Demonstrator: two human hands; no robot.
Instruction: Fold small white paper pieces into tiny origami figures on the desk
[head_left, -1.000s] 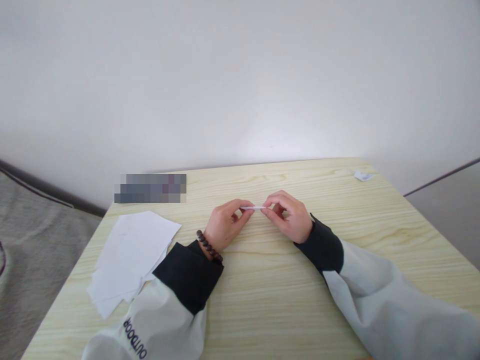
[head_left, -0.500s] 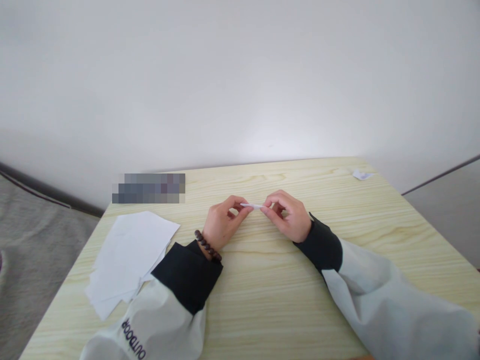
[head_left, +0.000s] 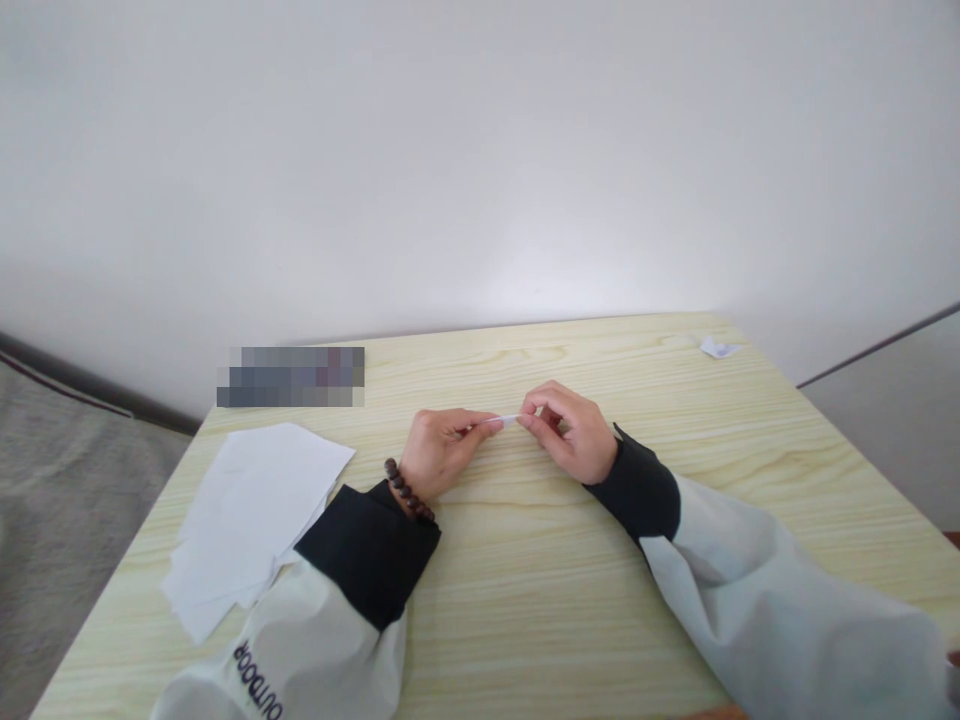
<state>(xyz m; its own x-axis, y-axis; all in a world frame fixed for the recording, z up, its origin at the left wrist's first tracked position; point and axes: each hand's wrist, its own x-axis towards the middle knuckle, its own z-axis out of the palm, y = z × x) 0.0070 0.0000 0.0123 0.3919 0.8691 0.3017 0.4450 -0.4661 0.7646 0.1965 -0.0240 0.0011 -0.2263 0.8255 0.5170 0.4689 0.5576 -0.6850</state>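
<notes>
A small, thin piece of white paper (head_left: 509, 419) is stretched between my two hands, just above the table. My left hand (head_left: 448, 449) pinches its left end between thumb and fingers; dark beads circle that wrist. The right end is pinched by my right hand (head_left: 570, 430), its fingers curled. Most of the paper is hidden by the fingertips, so I cannot tell whether it is folded or rolled.
White paper sheets (head_left: 255, 500) lie in a loose pile on the left of the wooden table (head_left: 510, 620). Behind them is a pixelated patch (head_left: 292, 378). A small folded paper piece (head_left: 718, 348) lies at the far right corner. A white wall (head_left: 480, 160) rises behind the table.
My left fingers have straightened and flattened along the paper piece, and less of it shows between the hands. My right hand keeps its pinch. The whole view has shifted slightly.
</notes>
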